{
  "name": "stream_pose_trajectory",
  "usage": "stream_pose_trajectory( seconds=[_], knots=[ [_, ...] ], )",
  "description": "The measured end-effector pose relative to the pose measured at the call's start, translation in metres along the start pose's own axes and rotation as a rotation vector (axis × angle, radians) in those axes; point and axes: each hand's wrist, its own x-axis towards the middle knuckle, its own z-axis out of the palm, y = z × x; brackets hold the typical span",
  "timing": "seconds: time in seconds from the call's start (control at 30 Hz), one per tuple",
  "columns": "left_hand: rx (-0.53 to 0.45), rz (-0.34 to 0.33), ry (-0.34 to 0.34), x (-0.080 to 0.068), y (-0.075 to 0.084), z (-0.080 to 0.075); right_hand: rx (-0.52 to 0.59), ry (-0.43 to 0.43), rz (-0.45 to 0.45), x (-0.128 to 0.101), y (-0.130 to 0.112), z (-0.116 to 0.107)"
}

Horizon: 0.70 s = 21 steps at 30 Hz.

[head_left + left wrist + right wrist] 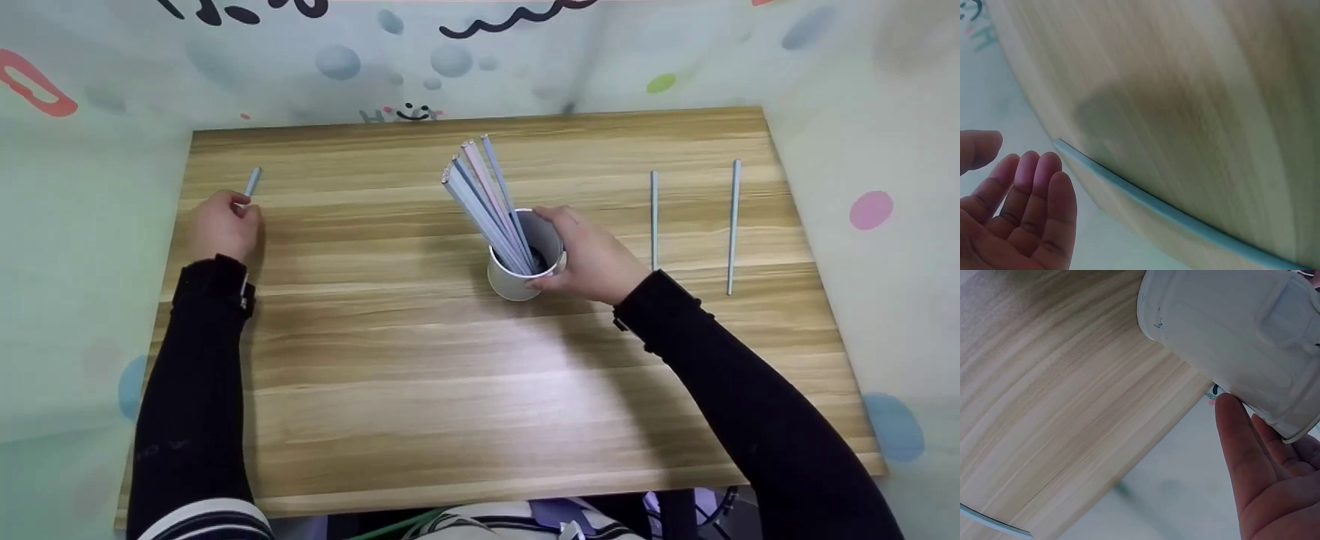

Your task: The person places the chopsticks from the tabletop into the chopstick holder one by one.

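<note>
A white cup (pixel 510 285) stands mid-table with several pastel sticks (pixel 484 195) leaning out of it to the upper left. My right hand (pixel 592 259) grips the cup from its right side, thumb on the near wall and fingers at the far rim. The right wrist view shows the cup's ribbed wall (pixel 1230 326) against my right hand's fingers (pixel 1258 484). My left hand (pixel 223 225) lies at the table's left edge beside a light blue stick (pixel 253 181). In the left wrist view the left hand's fingers (pixel 1022 208) are relaxed, just apart from that stick (pixel 1157 203).
Two more pale blue sticks (pixel 654 217) (pixel 733 225) lie side by side on the right of the wooden table (pixel 450 390). A patterned pale cloth surrounds the table on all sides. A stick end (pixel 994 524) shows in the right wrist view's lower left.
</note>
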Motion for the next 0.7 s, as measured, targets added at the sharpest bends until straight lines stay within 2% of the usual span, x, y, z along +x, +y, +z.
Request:
stream_pose_trajectory(
  seconds=[0.2,0.47,0.7],
  knots=[
    [0.042,0.006,-0.021,0.015,0.001,-0.002,0.003,0.003,-0.015,0.0,0.0,-0.001],
    [0.124,0.021,-0.009,0.031,0.008,0.0,0.007,-0.004,-0.008,-0.001,0.0,0.0],
    [0.124,-0.013,-0.055,0.042,0.012,-0.001,-0.012,-0.006,0.002,0.0,0.0,-0.001]
  ],
)
